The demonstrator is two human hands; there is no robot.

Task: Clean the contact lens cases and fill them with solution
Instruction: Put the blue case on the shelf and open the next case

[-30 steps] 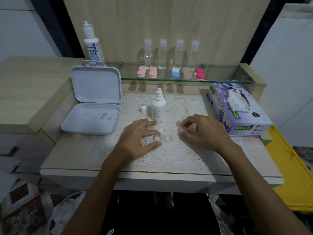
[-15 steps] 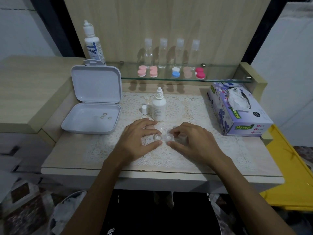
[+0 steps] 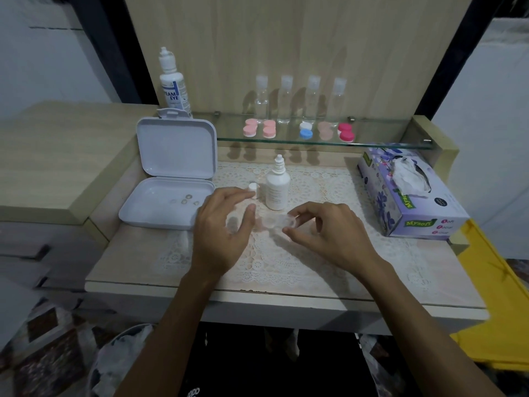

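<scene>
A clear contact lens case (image 3: 279, 222) is just above the lace mat (image 3: 286, 259). My right hand (image 3: 326, 233) pinches its right end between thumb and forefinger. My left hand (image 3: 224, 224) is to the left of the case, blurred, with fingers curled round what looks like a clear round cap (image 3: 233, 223). Behind the hands stands a small white solution bottle (image 3: 277, 190) with its nozzle bare. Its white cap (image 3: 253, 188) stands beside it on the mat.
An open white box (image 3: 169, 207) with several lenses lies at the left. A tissue box (image 3: 409, 193) sits at the right. The glass shelf (image 3: 372, 143) carries coloured lens cases (image 3: 306, 130), clear bottles (image 3: 286, 101) and a large solution bottle (image 3: 171, 81).
My right hand came in from the right and took the case's right end. My left hand let go of the case and drew away to the left, seemingly with a cap.
</scene>
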